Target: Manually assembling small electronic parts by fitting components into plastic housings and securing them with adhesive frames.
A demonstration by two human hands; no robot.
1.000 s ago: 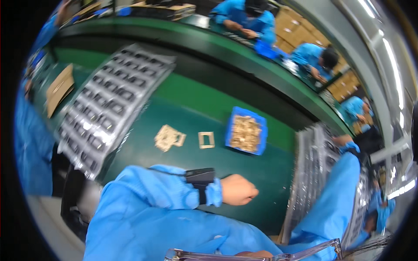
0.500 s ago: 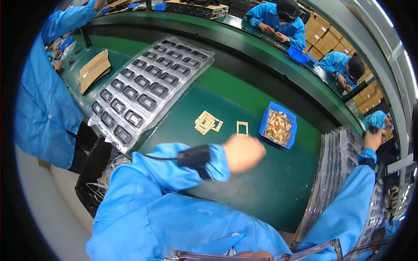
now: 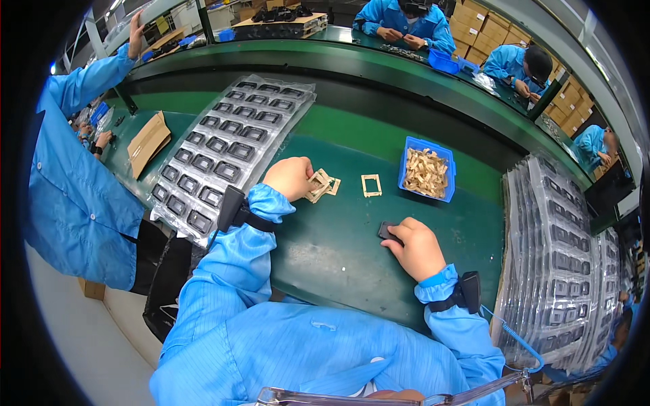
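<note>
The left hand (image 3: 288, 178) has its fingers drawn together at the pile of tan frames (image 3: 329, 183), touching its near-left side; whether one frame is already pinched apart cannot be told, since the knuckles hide the tips. The right hand (image 3: 418, 250) grasps a small dark piece (image 3: 386, 231) between thumb and fingers, just above or on the bench (image 3: 325, 260); the gap, if any, is not clear. Both hands sit well apart, so neither crowds the other.

To the right stands a stack of clear trays (image 3: 525, 271); to the left lies one clear tray (image 3: 264, 154) with dark parts in its pockets, its edge near the left forearm, so that sleeve is best kept high to avoid nudging it. The blue bin (image 3: 451, 177), heaped with crumpled tan strips, stands beyond the right hand.

The frames look thin and overlap, so a light pinch on one outer border, peeled sideways rather than pulled straight up, would likely bring a single one and spare its narrow sides from bending. The lone frame (image 3: 365, 186) lies flat between pile and bin, easier to take cleanly. The dark piece seems best held steady by its edges, keeping fingertips off its upper face
</note>
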